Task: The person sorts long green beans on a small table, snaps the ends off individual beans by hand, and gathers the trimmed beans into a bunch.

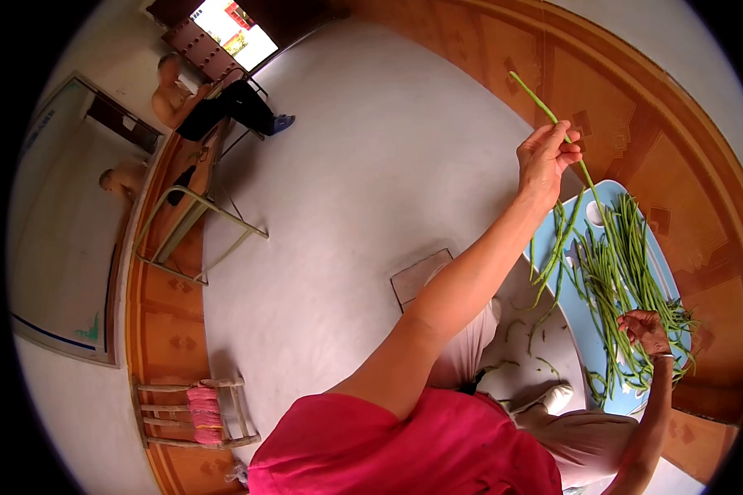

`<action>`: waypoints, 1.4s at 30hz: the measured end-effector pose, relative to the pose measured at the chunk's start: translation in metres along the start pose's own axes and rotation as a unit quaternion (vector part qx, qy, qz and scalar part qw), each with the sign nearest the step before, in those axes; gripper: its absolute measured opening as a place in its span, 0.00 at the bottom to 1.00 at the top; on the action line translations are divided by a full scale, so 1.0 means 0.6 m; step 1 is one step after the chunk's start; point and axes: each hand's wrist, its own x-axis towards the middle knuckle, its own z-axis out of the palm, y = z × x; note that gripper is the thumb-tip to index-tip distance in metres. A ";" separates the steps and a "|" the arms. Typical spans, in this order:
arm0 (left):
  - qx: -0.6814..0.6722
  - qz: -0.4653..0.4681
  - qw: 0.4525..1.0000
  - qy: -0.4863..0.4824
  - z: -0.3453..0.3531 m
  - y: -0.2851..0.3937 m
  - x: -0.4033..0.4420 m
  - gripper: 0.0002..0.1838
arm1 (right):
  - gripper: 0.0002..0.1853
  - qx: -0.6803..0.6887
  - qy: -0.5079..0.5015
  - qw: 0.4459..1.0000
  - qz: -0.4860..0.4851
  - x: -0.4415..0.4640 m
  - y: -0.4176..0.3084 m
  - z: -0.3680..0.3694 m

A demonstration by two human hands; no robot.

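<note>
My left hand (546, 165) is raised beyond the far end of a light-blue tabletop (582, 309), its fingers pinched round a long green bean (532, 96). One end of that bean points up and away; the rest hangs down towards the pile. Bunches of long beans (631, 239) lie lengthwise over the blue top, and several droop over its left edge. Low over the near part of the pile is my right hand (648, 332), its fingers curled together. What sits between those fingertips is too small to make out.
Bean scraps (545, 363) lie on the pale floor by my shoe (557, 399). Brown tiles (636, 124) line the wall at right. At left are a wooden chair (191, 412) with pink cloth, a metal-framed bench (182, 231) and a seated person (198, 107). A mirror (74, 223) hangs there.
</note>
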 end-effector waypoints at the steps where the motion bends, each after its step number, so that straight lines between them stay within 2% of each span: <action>1: -0.001 -0.005 1.000 0.004 0.000 0.002 0.000 0.08 | 0.09 0.004 -0.004 1.000 0.003 0.002 0.001 0.004; 7: -0.006 0.000 1.000 -0.010 0.004 0.013 -0.008 0.08 | 0.07 -0.002 -0.023 1.000 0.016 0.010 0.002 0.020; 11: -0.005 -0.003 0.999 -0.037 0.004 0.023 -0.012 0.10 | 0.09 0.007 -0.091 0.995 0.045 0.006 -0.013 0.029; 15: 0.009 -0.030 0.994 -0.104 0.013 0.028 -0.024 0.10 | 0.15 0.025 -0.106 0.993 0.045 -0.007 -0.009 -0.021; 18: 0.027 -0.033 0.993 -0.111 0.016 0.026 -0.027 0.10 | 0.16 -0.023 -0.013 0.999 -0.028 -0.056 -0.091 -0.031; 20: 0.023 -0.039 0.992 -0.118 0.017 0.024 -0.028 0.10 | 0.15 0.018 -0.027 0.985 -0.168 -0.100 -0.140 -0.028; 23: 0.015 -0.050 0.991 -0.125 0.019 0.024 -0.031 0.10 | 0.13 0.083 -0.069 0.923 -0.369 -0.152 -0.184 -0.009; 25: 0.016 -0.060 0.990 -0.129 0.021 0.022 -0.033 0.10 | 0.21 0.108 -0.066 0.876 -0.464 -0.191 -0.217 0.021; 27: 0.017 -0.062 0.990 -0.129 0.022 0.021 -0.033 0.10 | 0.20 0.079 -0.060 0.913 -0.395 -0.200 -0.267 0.065; 28: 0.018 -0.063 0.990 -0.129 0.022 0.021 -0.034 0.10 | 0.14 0.034 -0.090 0.911 -0.402 -0.180 -0.250 0.049; 30: 0.015 -0.065 0.989 -0.131 0.022 0.020 -0.035 0.10 | 0.05 0.019 -0.069 0.959 -0.274 -0.144 -0.224 0.044; 35: 0.003 -0.071 0.988 -0.140 0.018 0.018 -0.032 0.10 | 0.08 -0.052 0.029 0.994 -0.092 -0.039 -0.135 0.076; 36: 0.000 -0.070 0.987 -0.142 0.017 0.018 -0.032 0.10 | 0.11 -0.122 0.046 0.989 -0.075 -0.036 -0.136 0.080; 39: -0.016 -0.074 0.986 -0.146 0.015 0.018 -0.033 0.10 | 0.18 -0.104 0.059 0.987 -0.105 -0.033 -0.143 0.097; 40: -0.023 -0.076 0.986 -0.147 0.015 0.018 -0.033 0.10 | 0.25 -0.075 0.043 0.991 -0.099 -0.029 -0.138 0.098; 42: -0.026 -0.080 0.985 -0.148 0.017 0.016 -0.034 0.10 | 0.26 -0.035 0.020 0.992 -0.122 -0.028 -0.139 0.103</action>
